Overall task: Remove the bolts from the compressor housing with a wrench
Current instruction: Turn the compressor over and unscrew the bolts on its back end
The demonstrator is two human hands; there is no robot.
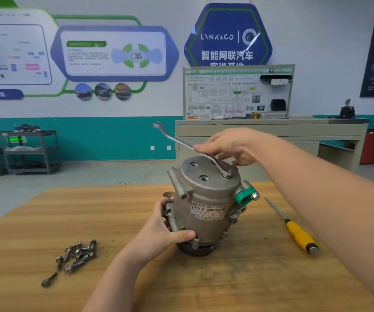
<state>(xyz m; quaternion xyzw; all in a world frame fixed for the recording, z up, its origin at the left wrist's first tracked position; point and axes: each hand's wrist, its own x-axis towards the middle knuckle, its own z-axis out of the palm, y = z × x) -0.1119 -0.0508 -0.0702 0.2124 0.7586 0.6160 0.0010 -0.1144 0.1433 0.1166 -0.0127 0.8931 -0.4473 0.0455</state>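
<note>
Workshop posters hang behind a wooden table (35, 212) where the compressor (206, 206) stands on end. Left hand (159, 230) grips its side; right hand (226, 146) curls over the wrench (195, 149), its ring seated on a top bolt (227, 174). Loose bolts (78, 255) lie left. If the ring sits tilted, it may slip and round the head.

A single wide-angle view looks from the person's head, forward and slightly down across the wooden bench (136, 210). It sits close above the near edge, with both forearms entering from below, and takes in the far wall (159, 14) and the floor (46, 183).
</note>
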